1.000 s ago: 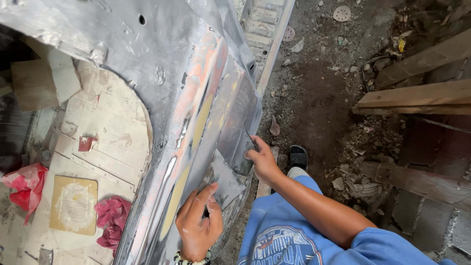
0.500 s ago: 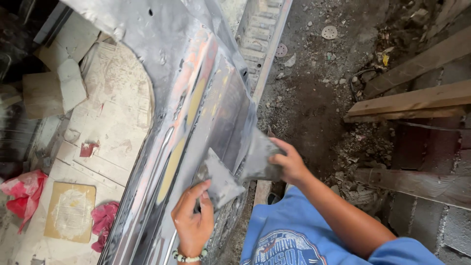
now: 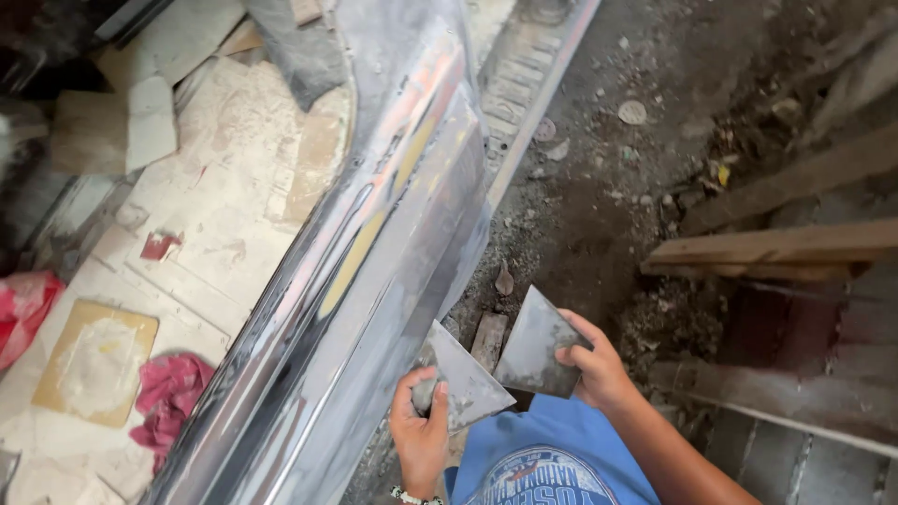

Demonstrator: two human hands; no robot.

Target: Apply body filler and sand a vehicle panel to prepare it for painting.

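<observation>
Panel: long bare-metal car body panel (image 3: 374,281) with patchy grey filler, slanting at left.
Left hand (image 3: 421,435): clamped on grey triangular filler spreader (image 3: 468,383).
Right hand (image 3: 599,369): gripping second grey spreader blade (image 3: 538,346), just beside it.
Risk: 2 blades nearly meet; filler could smear onto fingers.

We're in a rough auto-body workshop, prob. outdoors: sanded grey car panel (image 3: 374,281) across frame centre, dirt ground w/ debris (image 3: 599,178) upper right, wooden planks (image 3: 776,248) at right, filler-stained boards (image 3: 98,360) and red rags (image 3: 168,397) lower left.
</observation>
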